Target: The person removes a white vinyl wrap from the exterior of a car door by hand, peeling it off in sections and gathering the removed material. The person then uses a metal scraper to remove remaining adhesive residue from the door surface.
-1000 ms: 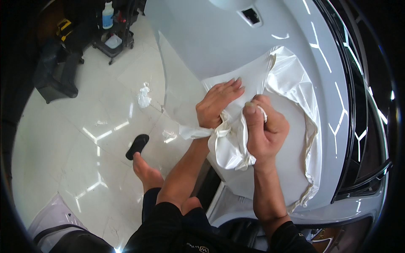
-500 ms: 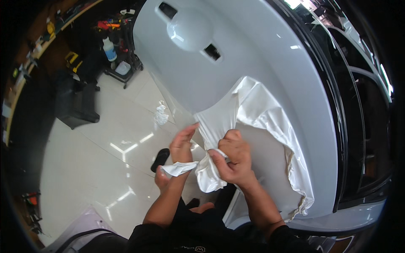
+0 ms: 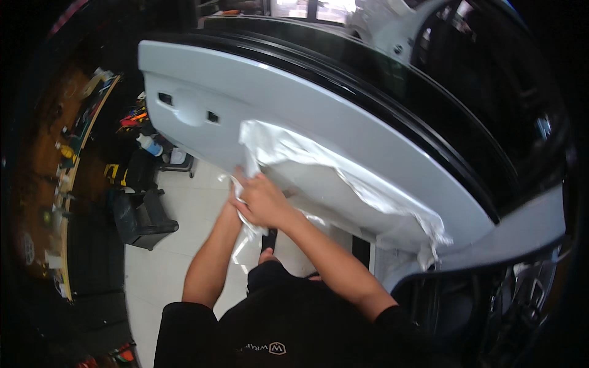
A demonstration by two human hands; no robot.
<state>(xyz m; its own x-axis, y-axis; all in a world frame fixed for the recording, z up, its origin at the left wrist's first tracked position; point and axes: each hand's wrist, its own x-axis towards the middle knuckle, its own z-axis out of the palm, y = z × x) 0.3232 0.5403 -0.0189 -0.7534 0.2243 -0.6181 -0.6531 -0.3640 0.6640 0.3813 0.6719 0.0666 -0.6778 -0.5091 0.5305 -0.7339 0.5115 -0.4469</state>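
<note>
A pale grey car door (image 3: 368, 147) stretches across the view in front of me. White glossy film (image 3: 307, 153) is partly loose from its lower part, with a crumpled upper edge running down toward the right. My right hand (image 3: 265, 199) is closed on a bunched end of this film at the door's lower left edge. Pressed against it, my left hand (image 3: 234, 196) is closed on the film too, its fingers partly hidden and blurred. A loose crumpled piece hangs below the hands.
A black seat-like stool (image 3: 144, 218) and a low cart (image 3: 181, 159) stand on the pale floor to the left. A spray bottle (image 3: 149, 145) is near the cart. Beyond lies a wooden workbench (image 3: 92, 129) with tools. The car's open doorway (image 3: 454, 300) is at the lower right.
My view has turned and drawn back, showing more of the door. My hands, apart before, have come together on the film, and its bunched end is now mostly covered by them.
</note>
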